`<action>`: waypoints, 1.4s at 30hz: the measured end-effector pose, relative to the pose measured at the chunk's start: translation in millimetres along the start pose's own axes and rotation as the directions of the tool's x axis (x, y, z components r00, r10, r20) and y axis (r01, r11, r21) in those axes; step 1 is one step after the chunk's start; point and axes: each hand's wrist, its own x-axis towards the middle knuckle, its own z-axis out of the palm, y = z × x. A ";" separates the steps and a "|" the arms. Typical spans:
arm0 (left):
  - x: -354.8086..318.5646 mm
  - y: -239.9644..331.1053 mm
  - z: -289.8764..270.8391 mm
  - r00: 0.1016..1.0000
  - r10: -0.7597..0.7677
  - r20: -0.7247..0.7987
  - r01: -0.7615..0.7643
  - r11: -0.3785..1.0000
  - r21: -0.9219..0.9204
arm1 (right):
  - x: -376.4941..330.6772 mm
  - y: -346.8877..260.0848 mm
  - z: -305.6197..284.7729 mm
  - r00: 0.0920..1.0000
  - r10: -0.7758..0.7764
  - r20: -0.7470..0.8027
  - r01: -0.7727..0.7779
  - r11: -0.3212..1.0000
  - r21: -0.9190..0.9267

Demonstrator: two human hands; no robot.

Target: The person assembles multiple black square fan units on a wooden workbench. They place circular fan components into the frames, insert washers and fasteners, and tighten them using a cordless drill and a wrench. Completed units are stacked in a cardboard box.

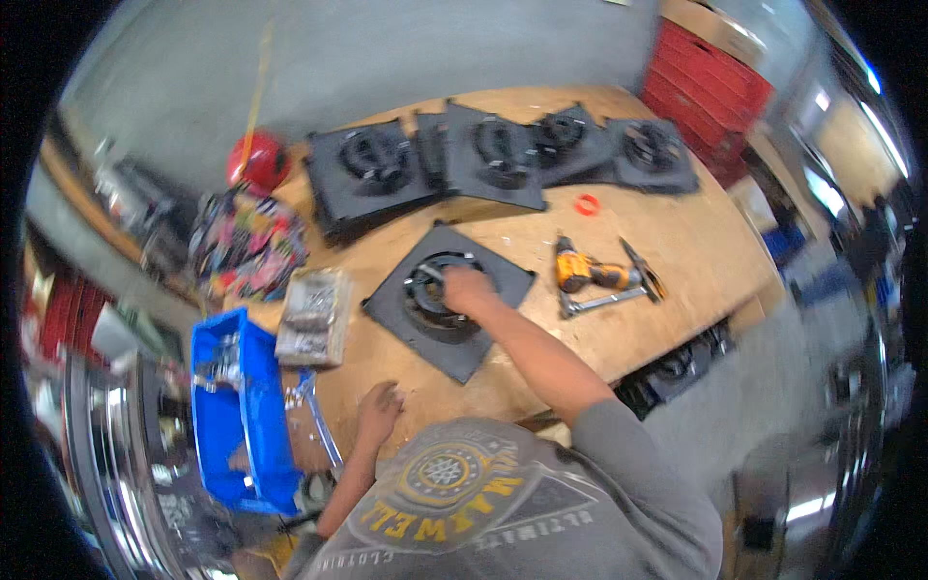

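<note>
My right hand (pixel 469 290) reaches over a black square plate with a raised round ring (pixel 464 359), which lies cornerwise on the table in front of me. Its fingers are closed at the ring's middle. A short silvery piece (pixel 430 273) shows beside the fingertips; the rest of what they grip is hidden. Near the table's front edge, left of the plate, is my left hand (pixel 380 411). Its fingers are loosely bent, the thumb stands apart, and no held thing shows.
More black plates (pixel 495 159) stand along the back. To the right lie a yellow-black cordless drill (pixel 588 273), a ratchet-like metal tool (pixel 604 302) and an orange ring (pixel 587 205). Leftward are a parts box (pixel 314 317), a blue bin (pixel 246 425), a wrench (pixel 324 430) and a rag heap (pixel 249 242).
</note>
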 end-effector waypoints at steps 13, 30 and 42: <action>-49.6 -40.9 -30.4 0.982 0.187 -0.002 -0.187 0.980 0.075 | -208.2 2.9 12.8 0.995 0.086 -0.059 -0.080 0.992 0.102; 11.7 204.2 316.8 0.468 0.531 0.707 -0.695 0.715 -0.077 | -619.9 150.1 46.1 0.351 0.916 -0.195 -0.797 0.401 0.452; 94.8 355.5 778.4 0.444 0.673 0.591 -0.892 0.271 0.362 | -587.8 560.6 -3.9 0.536 0.835 -0.125 -0.747 0.538 0.391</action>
